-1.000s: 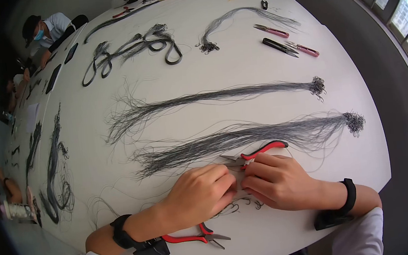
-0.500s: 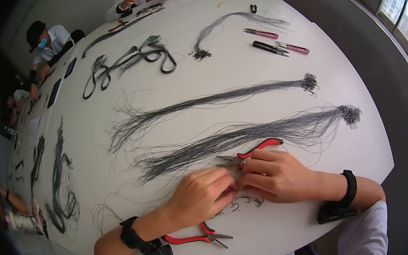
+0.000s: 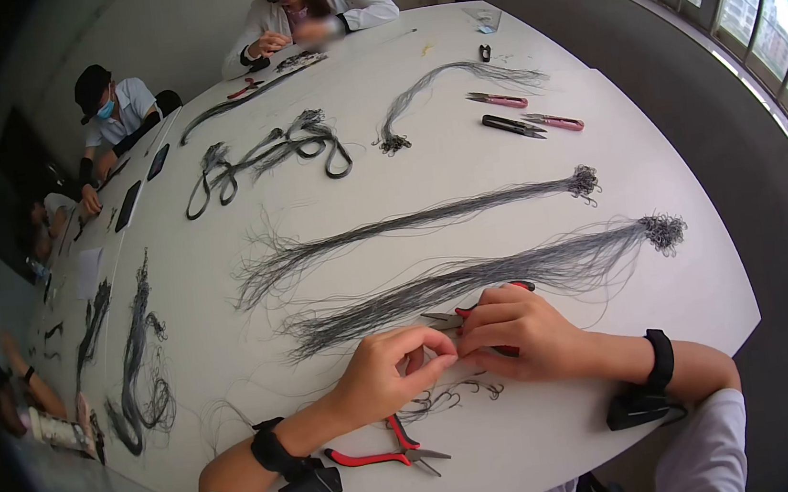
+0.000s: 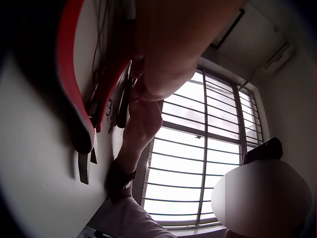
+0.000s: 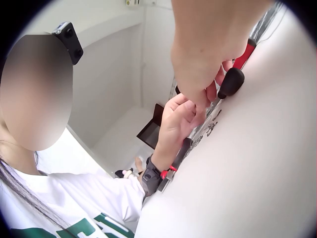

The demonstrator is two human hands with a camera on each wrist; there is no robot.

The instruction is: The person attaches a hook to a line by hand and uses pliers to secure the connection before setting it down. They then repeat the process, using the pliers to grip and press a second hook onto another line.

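Note:
The left hand (image 3: pixel 395 369) has its index finger arched and its thumb tip against it, pinching something too fine to make out. Touching or nearly touching those fingertips is the right hand (image 3: pixel 523 333), fingers curled, also pinching at this spot. Red-handled pliers (image 3: pixel 521 286) lie partly hidden at the right hand, tips pointing left; whether that hand holds them I cannot tell. In the right wrist view a red handle (image 5: pixel 243 55) shows below the hand. Several hooks (image 3: pixel 472 390) lie just under the hands. A second pair of pliers (image 3: pixel 406 455) rests with jaws apart near the left wrist.
Two long bundles of dark line (image 3: pixel 411 220) (image 3: pixel 474 278), with hooks clustered at their right ends, lie beyond the hands. Farther back are looped bundles (image 3: pixel 279 152), pink snips (image 3: pixel 554 122) and black snips (image 3: pixel 513 127). More strands (image 3: pixel 137 359) lie at left. Other people sit around the table.
The head view has tilted up, showing more of the people opposite. The left index finger has lifted into an arch, uncovering the thumb. The right hand covers more of the pliers.

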